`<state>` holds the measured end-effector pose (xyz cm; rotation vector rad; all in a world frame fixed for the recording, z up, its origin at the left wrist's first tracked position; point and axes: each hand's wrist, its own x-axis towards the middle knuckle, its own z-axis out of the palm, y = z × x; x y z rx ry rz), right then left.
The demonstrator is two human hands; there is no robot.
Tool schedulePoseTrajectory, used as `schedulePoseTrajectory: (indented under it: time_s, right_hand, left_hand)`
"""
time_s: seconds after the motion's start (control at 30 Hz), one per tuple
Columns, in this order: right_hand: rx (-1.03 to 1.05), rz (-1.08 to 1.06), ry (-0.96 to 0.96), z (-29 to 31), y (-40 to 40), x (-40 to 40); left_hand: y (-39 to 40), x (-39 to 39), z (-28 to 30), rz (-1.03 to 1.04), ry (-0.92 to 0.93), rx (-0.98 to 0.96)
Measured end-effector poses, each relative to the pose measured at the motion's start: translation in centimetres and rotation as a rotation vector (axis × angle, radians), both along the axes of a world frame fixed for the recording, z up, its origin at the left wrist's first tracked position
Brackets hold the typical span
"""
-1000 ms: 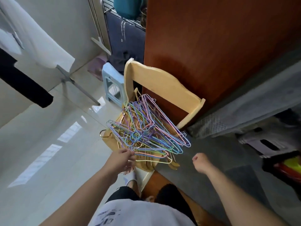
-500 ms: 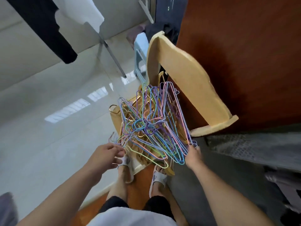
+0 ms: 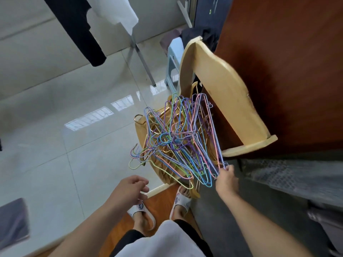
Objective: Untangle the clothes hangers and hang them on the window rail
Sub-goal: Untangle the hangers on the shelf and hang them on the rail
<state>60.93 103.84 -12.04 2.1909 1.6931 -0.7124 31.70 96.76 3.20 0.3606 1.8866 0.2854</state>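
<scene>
A tangled heap of thin wire clothes hangers (image 3: 178, 143) in purple, blue, pink, green and gold lies on the seat of a pale wooden chair (image 3: 224, 93). My right hand (image 3: 226, 179) pinches the corners of a few purple and pink hangers at the heap's near right edge. My left hand (image 3: 130, 189) hovers below and left of the heap, fingers loosely curled, holding nothing. Loose hooks stick out of the heap toward that hand. No window rail is in view.
A dark wooden wardrobe (image 3: 287, 52) stands right behind the chair. A light blue plastic stool (image 3: 173, 58) sits beyond it. Black and white garments (image 3: 78, 28) hang at upper left over a metal rack leg (image 3: 143, 62). A grey patterned surface (image 3: 289, 175) lies to the right.
My left hand has let go of the heap's left edge and dropped back. My right hand reached in and took hold of hanger corners at the right. The camera tilted down.
</scene>
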Motion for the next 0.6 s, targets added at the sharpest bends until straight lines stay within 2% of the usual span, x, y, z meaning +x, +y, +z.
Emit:
schedulePoseTrajectory:
  time_s: [0.23,0.4,0.5,0.6]
  right_hand:
    - [0.086,-0.356,0.242,3.6,-1.7,-0.2]
    - [0.102,-0.258,0.355,7.6,-4.6,-1.8]
    - [0.091,-0.120,0.401,10.5,-6.4,-3.3]
    - [0.066,-0.039,0.541,12.9,-6.7,-5.4]
  left_hand:
    - [-2.1,0.6,2.2,0.038,-0.102,0.019]
    - [-3.5,1.1,3.0,0.076,-0.203,0.041]
    - [-3.7,2.3,3.3,0.065,-0.307,0.055]
    - [-3.3,3.5,3.7,0.017,-0.357,0.108]
